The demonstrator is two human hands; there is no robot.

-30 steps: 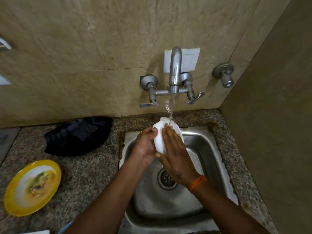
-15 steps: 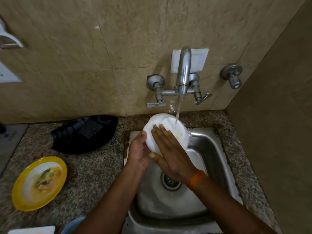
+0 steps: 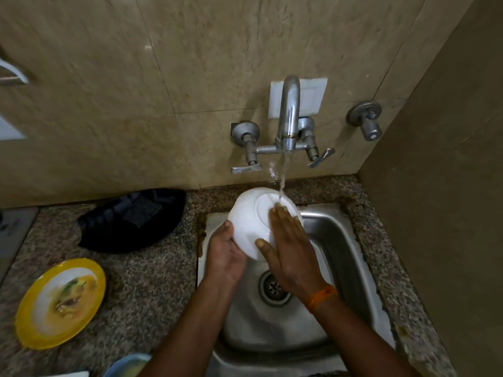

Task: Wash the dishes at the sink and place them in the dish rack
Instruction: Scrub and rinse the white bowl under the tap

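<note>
- The white bowl [image 3: 251,221] now shows its round underside to the camera, where a second ago only a narrow edge-on sliver showed; it is held above the far left corner of the steel sink [image 3: 345,257]
- The stream from the tap [image 3: 290,115] now strikes the bowl's base ring just beyond the right fingertips, rather than the bowl's top edge as before
- The left hand [image 3: 224,254] grips the bowl's near left rim, thumb on the outer wall, the other fingers hidden behind it; it held the same side a second ago
- The right hand [image 3: 292,248] lies flat on the bowl's base, fingers straight and close together, thumb spread apart to the left; an orange band [image 3: 321,295] circles its wrist
- The view has shifted slightly, so the tap sits further right than before
- Count: one white bowl; one yellow-rimmed plate [image 3: 61,303] with food remains, near left on the granite counter [image 3: 152,281]; one black tray [image 3: 130,219] far left of the sink; one blue-rimmed dish [image 3: 126,364], partly cut off at the near edge
- Two lever handles and one separate valve [image 3: 366,121] on the wall; one drain [image 3: 273,288] in the sink
</note>
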